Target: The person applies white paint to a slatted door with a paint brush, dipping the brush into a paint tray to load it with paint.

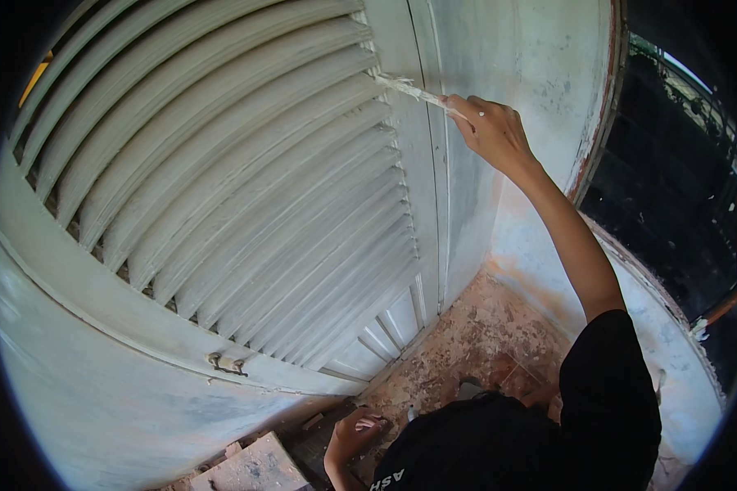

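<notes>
My right hand (494, 130) is raised and closed around the handle of a paintbrush (427, 97) crusted with pale paint. The brush tip meets the right ends of the slats, where they join the door's upright stile (405, 141). The louvered wooden door (252, 172) is coated in off-white paint, with darker gaps showing at the slats' left ends. Low in front of my body, my left hand (353, 433) has curled fingers and is away from the door; whether it holds anything cannot be made out.
A metal door handle (226, 364) is on the door's lower-left frame. Paint flakes and dust cover the tiled floor (479, 325). A dusty board (255, 466) lies at bottom left. To the right, a dark window opening (663, 178) with a chipped frame interrupts the patchy wall (540, 92).
</notes>
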Tool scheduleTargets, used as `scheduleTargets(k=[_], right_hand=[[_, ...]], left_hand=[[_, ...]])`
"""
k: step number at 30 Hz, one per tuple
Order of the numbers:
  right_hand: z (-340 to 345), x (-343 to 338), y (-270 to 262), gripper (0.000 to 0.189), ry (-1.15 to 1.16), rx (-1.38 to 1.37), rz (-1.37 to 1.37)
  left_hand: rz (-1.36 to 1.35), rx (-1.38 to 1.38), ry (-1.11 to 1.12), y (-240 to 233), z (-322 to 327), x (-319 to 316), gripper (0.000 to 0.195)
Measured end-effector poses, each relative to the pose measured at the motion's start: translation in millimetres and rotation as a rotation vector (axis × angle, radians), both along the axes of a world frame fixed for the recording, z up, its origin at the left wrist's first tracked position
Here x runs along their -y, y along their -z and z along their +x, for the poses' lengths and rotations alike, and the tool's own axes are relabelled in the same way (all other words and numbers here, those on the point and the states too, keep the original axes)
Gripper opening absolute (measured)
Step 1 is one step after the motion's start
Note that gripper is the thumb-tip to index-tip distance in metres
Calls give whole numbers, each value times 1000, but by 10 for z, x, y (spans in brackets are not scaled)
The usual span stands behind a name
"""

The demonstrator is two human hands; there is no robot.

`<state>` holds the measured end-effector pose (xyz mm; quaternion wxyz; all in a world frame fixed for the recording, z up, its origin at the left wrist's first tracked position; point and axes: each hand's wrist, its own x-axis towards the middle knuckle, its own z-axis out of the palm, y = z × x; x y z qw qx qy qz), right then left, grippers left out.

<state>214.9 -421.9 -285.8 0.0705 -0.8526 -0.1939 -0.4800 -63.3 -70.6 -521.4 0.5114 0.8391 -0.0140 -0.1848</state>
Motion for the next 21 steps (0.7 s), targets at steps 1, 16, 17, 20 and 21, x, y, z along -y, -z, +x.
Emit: scheduleTargets(k=[1, 16, 17, 20, 21], right_hand=[[-26, 27, 42, 20, -4, -9, 5], [-162, -430, 1098, 26, -412, -30, 566], [-161, -423, 1098, 26, -417, -33, 570], [-159, -419, 1069, 26, -415, -64, 463], [-132, -415, 1029, 28, -443, -76, 436]], left_hand=[[-4, 8, 0, -16, 5, 25, 22], [183, -26, -175, -175, -71, 282, 24], [191, -22, -201, -173, -73, 311, 24], [196, -6, -227, -150, -84, 390, 23], [186, 9, -219, -137, -86, 424, 22]])
